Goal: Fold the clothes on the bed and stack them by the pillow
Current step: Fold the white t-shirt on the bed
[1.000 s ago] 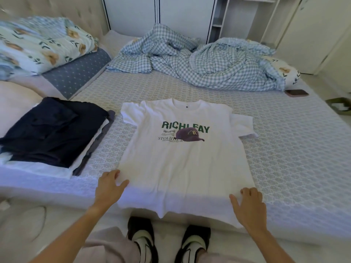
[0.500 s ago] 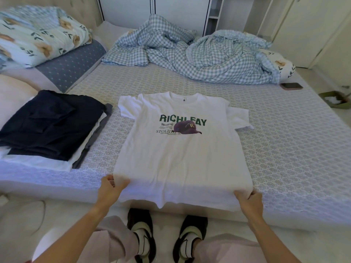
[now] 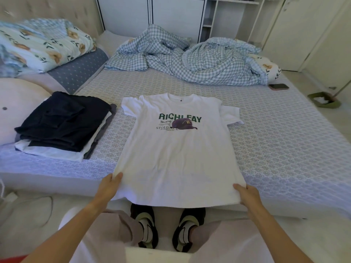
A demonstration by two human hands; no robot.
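Note:
A white T-shirt (image 3: pixel 176 152) with green lettering and a purple cap print lies front-up on the bed (image 3: pixel 275 141), its hem hanging over the near edge. My left hand (image 3: pixel 110 186) grips the hem's left corner, thumb on top. The hem's right corner is held by my right hand (image 3: pixel 247 194). To the left, a stack of folded clothes (image 3: pixel 62 126), dark garment on top, sits next to a pale pillow (image 3: pixel 17 107).
A crumpled blue checked duvet (image 3: pixel 190 63) fills the far side of the bed. A floral quilt (image 3: pixel 41 44) lies on a blue dotted pillow (image 3: pixel 77 71) at the far left. A phone (image 3: pixel 279 86) rests near the right edge. My shoes (image 3: pixel 167 228) stand below the bed edge.
Both hands went from resting flat beside the hem to gripping its two corners. The hem is now pulled taut toward me and lifted slightly off the bed edge.

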